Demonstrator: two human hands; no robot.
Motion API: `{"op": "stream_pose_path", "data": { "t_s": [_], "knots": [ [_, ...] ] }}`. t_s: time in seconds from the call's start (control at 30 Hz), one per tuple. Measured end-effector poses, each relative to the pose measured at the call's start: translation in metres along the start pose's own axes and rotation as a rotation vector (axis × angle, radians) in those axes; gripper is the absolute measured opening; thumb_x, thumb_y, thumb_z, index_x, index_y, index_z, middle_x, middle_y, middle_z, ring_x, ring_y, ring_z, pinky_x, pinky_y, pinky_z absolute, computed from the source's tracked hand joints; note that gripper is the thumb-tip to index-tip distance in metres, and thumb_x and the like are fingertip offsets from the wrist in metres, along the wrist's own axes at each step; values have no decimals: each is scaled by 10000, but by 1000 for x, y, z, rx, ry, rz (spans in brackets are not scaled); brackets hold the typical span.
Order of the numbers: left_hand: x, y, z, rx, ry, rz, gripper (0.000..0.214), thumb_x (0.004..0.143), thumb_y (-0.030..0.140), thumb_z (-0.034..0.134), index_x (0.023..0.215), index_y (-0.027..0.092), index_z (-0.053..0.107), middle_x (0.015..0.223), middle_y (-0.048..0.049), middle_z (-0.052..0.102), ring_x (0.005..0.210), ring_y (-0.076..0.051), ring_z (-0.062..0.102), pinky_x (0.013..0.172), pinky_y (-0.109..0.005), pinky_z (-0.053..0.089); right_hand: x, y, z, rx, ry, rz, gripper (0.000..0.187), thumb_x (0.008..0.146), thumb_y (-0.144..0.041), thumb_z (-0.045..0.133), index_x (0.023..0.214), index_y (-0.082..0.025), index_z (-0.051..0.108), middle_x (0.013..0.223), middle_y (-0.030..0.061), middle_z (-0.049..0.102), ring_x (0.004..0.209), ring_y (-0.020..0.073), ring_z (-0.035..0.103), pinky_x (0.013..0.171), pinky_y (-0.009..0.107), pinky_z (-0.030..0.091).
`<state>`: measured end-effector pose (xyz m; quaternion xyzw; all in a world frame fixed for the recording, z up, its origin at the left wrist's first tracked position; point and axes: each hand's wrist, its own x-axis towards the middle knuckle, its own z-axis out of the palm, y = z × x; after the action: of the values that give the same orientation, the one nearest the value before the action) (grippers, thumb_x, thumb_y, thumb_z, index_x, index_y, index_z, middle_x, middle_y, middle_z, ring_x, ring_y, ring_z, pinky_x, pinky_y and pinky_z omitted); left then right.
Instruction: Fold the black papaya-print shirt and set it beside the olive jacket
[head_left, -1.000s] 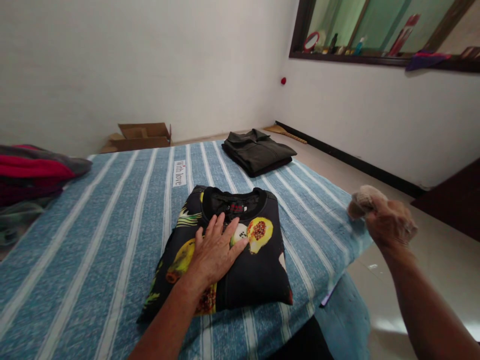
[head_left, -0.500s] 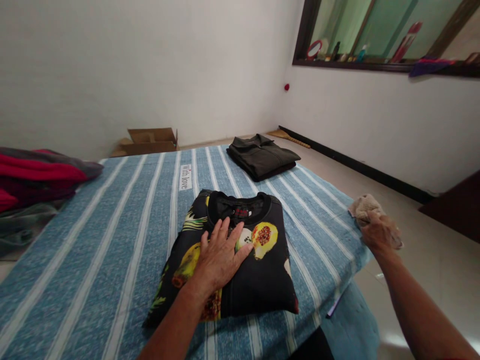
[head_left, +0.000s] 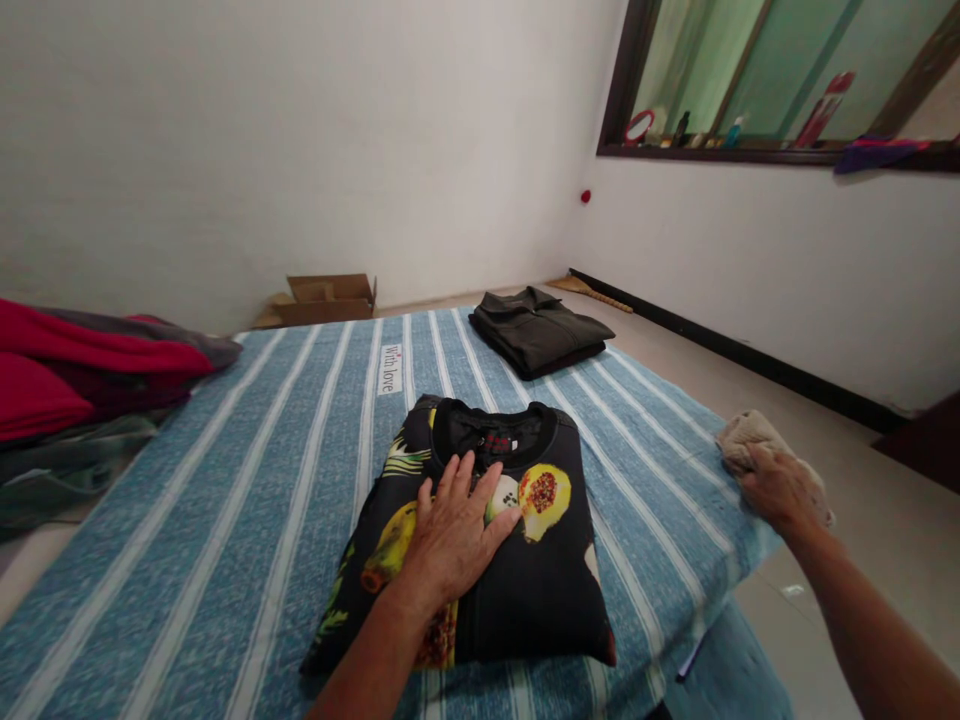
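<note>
My left hand (head_left: 454, 540), fingers spread, stays on the folded jacket (head_left: 532, 605), near centre, so it lies unshifted. At right, my right hand (head_left: 784, 488) grips the beige cloth (head_left: 750, 430), now less bunched.

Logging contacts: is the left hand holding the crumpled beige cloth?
No, the left hand lies spread on the folded black fruit-print garment.

Left hand (head_left: 459, 535) hides part of jacket (head_left: 532, 600); neck label (head_left: 498, 443) too small to read. Right hand (head_left: 784, 490) covers some of cloth (head_left: 750, 432). Red clothes (head_left: 82, 365) cut off at left edge, window (head_left: 772, 75) at top and right.
</note>
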<state>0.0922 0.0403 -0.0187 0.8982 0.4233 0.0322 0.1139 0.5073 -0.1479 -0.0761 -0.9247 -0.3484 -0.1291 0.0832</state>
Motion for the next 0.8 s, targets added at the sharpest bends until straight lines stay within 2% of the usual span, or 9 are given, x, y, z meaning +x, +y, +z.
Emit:
{"op": "stream_pose_path", "data": {
  "t_s": [0.07,0.17,0.27,0.43,0.53,0.6,0.7,0.8],
  "knots": [
    [0,0,0,-5,-4,-1,609,874,600,292,1399,294,336,1506,-86,228,1387,-285,136,1071,-541,136,-3,-5,-6,-147,11,-4,456,767,-315,423,1180,-171,549,1034,164,572,951,356,521,743,458,377],
    [-2,1,-2,-11,-19,-11,612,873,606,285,1399,297,333,1509,-85,221,1390,-280,126,1074,-540,130,-10,-21,-18,-253,61,-6,395,791,-371,406,1095,-187,576,1026,171,579,944,355,526,737,469,377],
    [-4,1,-3,-18,-40,-12,621,871,611,279,1407,298,316,1513,-89,204,1393,-279,106,1077,-545,121,-14,-41,-29,-266,111,-36,367,807,-377,391,1046,-175,581,977,175,598,910,342,541,750,466,381],
    [-8,2,-5,-49,-55,-16,629,868,614,276,1413,301,298,1517,-99,189,1395,-277,90,1079,-548,108,-16,-72,-34,-163,137,-137,408,812,-351,388,1097,-125,573,958,166,629,882,335,565,783,441,408],
    [-10,2,-7,-78,-65,-21,638,865,629,258,1412,304,298,1519,-98,178,1397,-270,76,1084,-547,91,-23,-96,-29,14,123,-184,438,817,-354,368,1112,-103,573,1011,172,636,929,329,573,829,433,421],
    [-12,2,-8,-101,-71,-15,644,864,640,233,1412,307,296,1522,-97,166,1398,-266,62,1085,-550,81,-31,-118,-25,224,67,-213,452,808,-402,376,1108,-135,583,1070,145,640,975,311,581,850,416,433],
    [-13,1,-8,-125,-66,-11,645,866,645,211,1411,311,299,1523,-95,160,1398,-266,50,1085,-556,69,-41,-157,-19,580,-93,-197,476,766,-491,430,1067,-173,618,1076,101,663,959,270,617,854,371,456],
    [-15,0,-8,-140,-68,-22,639,868,643,206,1413,319,291,1525,-82,154,1399,-262,38,1090,-551,53,-39,-191,-18,830,-253,-128,472,736,-499,484,1034,-168,639,976,88,700,916,251,641,852,349,460]
  ]
}}
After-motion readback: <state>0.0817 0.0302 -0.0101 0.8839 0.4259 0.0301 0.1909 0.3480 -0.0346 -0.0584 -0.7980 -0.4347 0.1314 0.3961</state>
